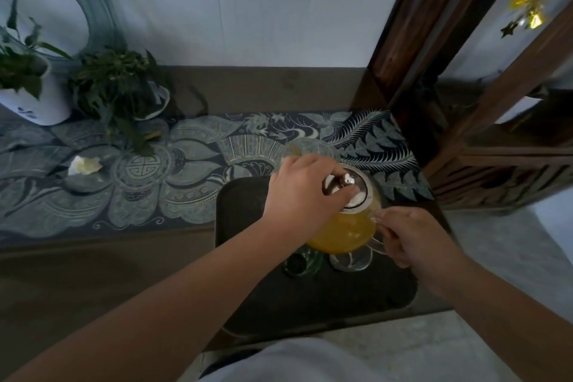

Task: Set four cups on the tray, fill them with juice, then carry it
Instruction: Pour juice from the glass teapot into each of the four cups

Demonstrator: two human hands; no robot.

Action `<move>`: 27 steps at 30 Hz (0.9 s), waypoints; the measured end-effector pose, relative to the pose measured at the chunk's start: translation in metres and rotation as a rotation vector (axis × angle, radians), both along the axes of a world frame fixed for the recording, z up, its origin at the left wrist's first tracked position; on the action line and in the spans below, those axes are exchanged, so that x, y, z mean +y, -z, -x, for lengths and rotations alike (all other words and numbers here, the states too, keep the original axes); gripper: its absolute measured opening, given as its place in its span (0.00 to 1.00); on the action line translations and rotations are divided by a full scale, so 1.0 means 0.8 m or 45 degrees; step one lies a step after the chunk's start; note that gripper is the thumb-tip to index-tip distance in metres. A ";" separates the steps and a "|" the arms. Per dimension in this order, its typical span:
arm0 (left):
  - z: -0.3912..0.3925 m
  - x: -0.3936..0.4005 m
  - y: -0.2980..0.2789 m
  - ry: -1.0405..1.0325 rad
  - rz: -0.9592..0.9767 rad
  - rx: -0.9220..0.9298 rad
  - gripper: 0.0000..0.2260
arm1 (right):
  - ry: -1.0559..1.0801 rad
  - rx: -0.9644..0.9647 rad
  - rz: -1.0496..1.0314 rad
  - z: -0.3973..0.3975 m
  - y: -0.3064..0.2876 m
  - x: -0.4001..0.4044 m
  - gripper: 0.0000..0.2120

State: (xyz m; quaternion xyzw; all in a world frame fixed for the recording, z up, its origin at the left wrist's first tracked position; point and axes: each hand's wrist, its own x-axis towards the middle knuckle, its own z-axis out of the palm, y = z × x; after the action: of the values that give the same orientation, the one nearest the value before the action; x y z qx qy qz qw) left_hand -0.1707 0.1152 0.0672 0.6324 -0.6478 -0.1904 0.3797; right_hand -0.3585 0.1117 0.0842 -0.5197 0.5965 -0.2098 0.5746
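A dark tray (325, 298) lies on the table's right end. Above it hangs a glass teapot (344, 232) of orange juice, tilted away from me. My right hand (412, 236) grips its glass handle. My left hand (304, 192) presses on the metal lid (356, 192). On the tray under the pot stand a green cup (299, 262) and a clear cup (350, 260). A further clear cup (310, 146) shows beyond my left hand, at the pot's far side; what it stands on is hidden.
A patterned blue runner (155, 170) covers the table. Two potted plants (114, 87) and a round mirror (46, 0) stand at the back left. A white crumpled scrap (83, 166) lies on the runner. A dark wooden shelf frame (465, 71) rises to the right.
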 end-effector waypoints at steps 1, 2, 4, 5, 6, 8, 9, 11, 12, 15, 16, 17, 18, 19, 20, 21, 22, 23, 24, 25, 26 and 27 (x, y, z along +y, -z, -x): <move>0.012 -0.004 0.004 -0.035 0.018 0.005 0.11 | -0.020 0.002 0.001 0.011 0.001 -0.009 0.22; 0.023 -0.008 0.006 -0.084 0.037 0.001 0.11 | -0.039 0.018 0.003 0.021 0.001 -0.017 0.22; 0.047 -0.014 0.011 -0.196 0.075 -0.043 0.12 | -0.075 0.058 0.007 0.038 0.001 -0.034 0.23; 0.058 -0.017 0.012 -0.238 0.088 -0.062 0.11 | -0.092 0.072 0.006 0.046 0.001 -0.042 0.23; 0.069 -0.020 0.014 -0.265 0.089 -0.057 0.11 | -0.108 0.081 0.002 0.054 0.002 -0.050 0.23; 0.087 -0.026 0.017 -0.295 0.063 0.004 0.11 | -0.154 0.102 -0.009 0.068 0.005 -0.064 0.23; 0.095 -0.028 0.018 -0.308 0.042 0.024 0.11 | -0.183 0.114 -0.017 0.074 0.007 -0.070 0.23; 0.107 -0.031 0.023 -0.332 0.011 0.005 0.12 | -0.230 0.135 -0.050 0.085 0.012 -0.081 0.22; 0.111 -0.032 0.027 -0.339 0.005 -0.014 0.12 | -0.250 0.140 -0.070 0.090 0.014 -0.085 0.21; 0.116 -0.033 0.038 -0.366 -0.020 -0.015 0.14 | -0.281 0.152 -0.101 0.099 0.021 -0.096 0.20; 0.118 -0.033 0.042 -0.381 -0.023 -0.005 0.15 | -0.287 0.158 -0.100 0.101 0.023 -0.100 0.20; 0.119 -0.033 0.045 -0.396 -0.023 0.003 0.16 | -0.293 0.165 -0.098 0.103 0.026 -0.102 0.20; 0.121 -0.033 0.046 -0.407 -0.025 0.010 0.16 | -0.302 0.173 -0.096 0.104 0.028 -0.104 0.20; 0.122 -0.032 0.048 -0.418 -0.031 0.022 0.15 | -0.315 0.181 -0.096 0.104 0.029 -0.106 0.21; 0.124 -0.032 0.049 -0.425 -0.038 0.036 0.15 | -0.326 0.187 -0.098 0.104 0.030 -0.107 0.21; 0.125 -0.032 0.050 -0.429 -0.045 0.044 0.14 | -0.333 0.189 -0.098 0.104 0.032 -0.109 0.22; 0.126 -0.032 0.052 -0.433 -0.049 0.039 0.13 | -0.335 0.195 -0.097 0.103 0.034 -0.111 0.22; 0.126 -0.033 0.054 -0.437 -0.051 0.029 0.12 | -0.336 0.206 -0.095 0.103 0.035 -0.114 0.22; 0.127 -0.033 0.056 -0.441 -0.052 0.023 0.12 | -0.339 0.217 -0.098 0.103 0.036 -0.116 0.22; 0.127 -0.032 0.057 -0.445 -0.049 0.025 0.11 | -0.346 0.224 -0.104 0.102 0.037 -0.117 0.23; 0.127 -0.032 0.059 -0.450 -0.038 0.028 0.11 | -0.356 0.226 -0.111 0.102 0.038 -0.119 0.23; 0.127 -0.031 0.060 -0.458 -0.024 0.028 0.12 | -0.364 0.226 -0.120 0.101 0.038 -0.120 0.23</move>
State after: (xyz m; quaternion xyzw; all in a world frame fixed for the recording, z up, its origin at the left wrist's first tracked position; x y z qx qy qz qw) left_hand -0.2721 0.0900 0.0191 0.7394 -0.5184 -0.1323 0.4087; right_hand -0.4390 0.0161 0.0538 -0.5884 0.5739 -0.0509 0.5673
